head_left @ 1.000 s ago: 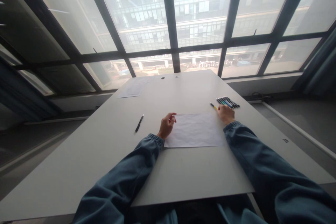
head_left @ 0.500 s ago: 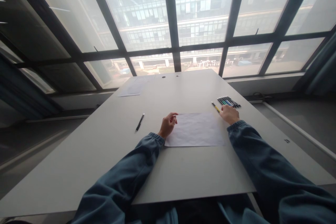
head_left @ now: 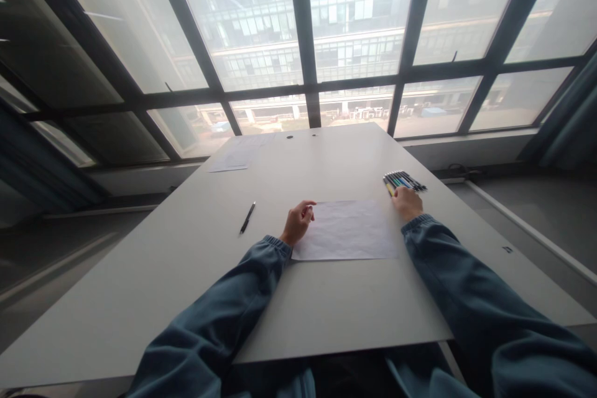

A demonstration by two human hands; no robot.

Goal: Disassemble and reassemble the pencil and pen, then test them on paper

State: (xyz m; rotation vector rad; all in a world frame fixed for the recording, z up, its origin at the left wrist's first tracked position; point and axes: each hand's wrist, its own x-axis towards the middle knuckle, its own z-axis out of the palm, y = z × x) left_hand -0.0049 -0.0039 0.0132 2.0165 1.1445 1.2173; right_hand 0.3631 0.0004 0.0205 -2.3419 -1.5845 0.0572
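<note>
Pen (head_left: 389, 187), slim, yellow-black, touching right hand (head_left: 408, 204), grip indeterminable, two o'clock of white rectangular paper (head_left: 351, 233). Left hand (head_left: 298, 222) half-open, at nine o'clock.

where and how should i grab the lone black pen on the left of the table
Pinch the lone black pen around the middle of its barrel, thumb and finger on its two long sides, probably coming from above. It's slim and lies flat on the table, slanted, with its long sides unobstructed. The left hand is the nearer one, to the pen's right.
</note>
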